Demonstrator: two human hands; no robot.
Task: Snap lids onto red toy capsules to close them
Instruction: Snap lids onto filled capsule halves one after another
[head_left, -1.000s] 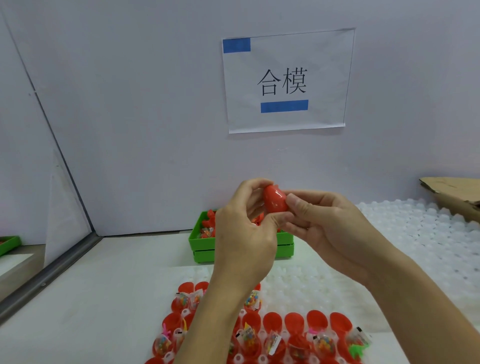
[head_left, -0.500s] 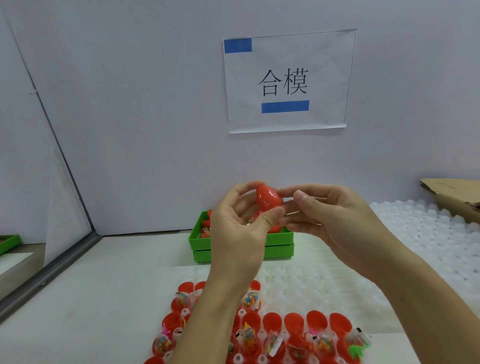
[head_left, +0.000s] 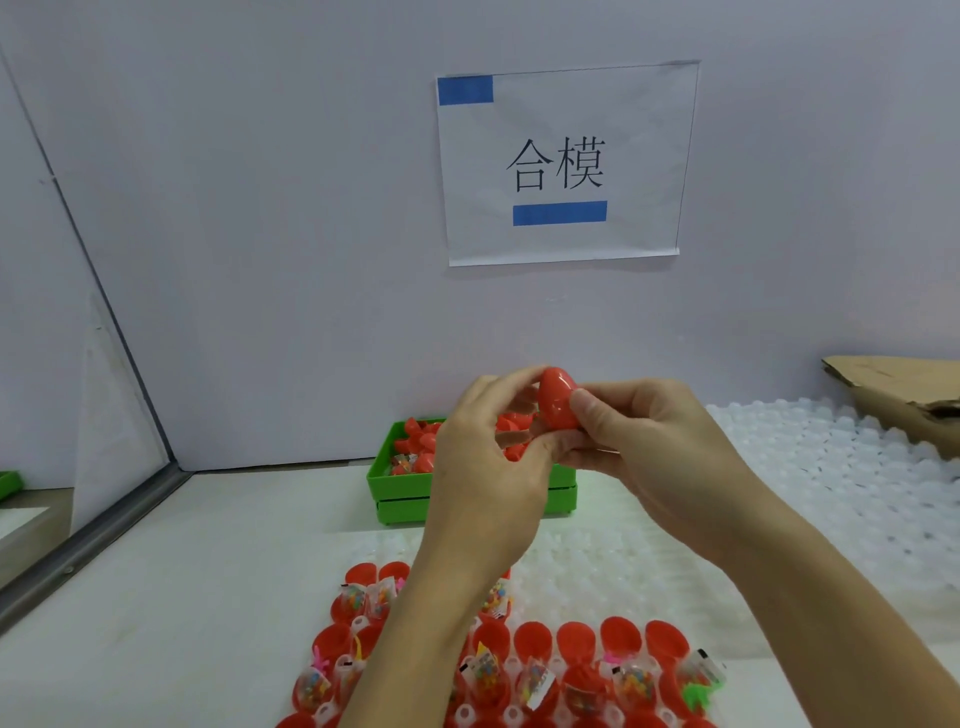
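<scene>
White table (head_left: 171, 597) carries open red capsules (head_left: 576, 670) near and a green bin (head_left: 400, 493) far. Above them, left hand (head_left: 483, 467) and right hand (head_left: 644, 441) each pinch one red capsule (head_left: 556, 397).

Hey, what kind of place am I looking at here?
Probably a toy-packing workstation in a small factory: rows of open red capsules with bagged toys, a green bin of red capsule parts, and a printed station sign on the partition wall.
</scene>
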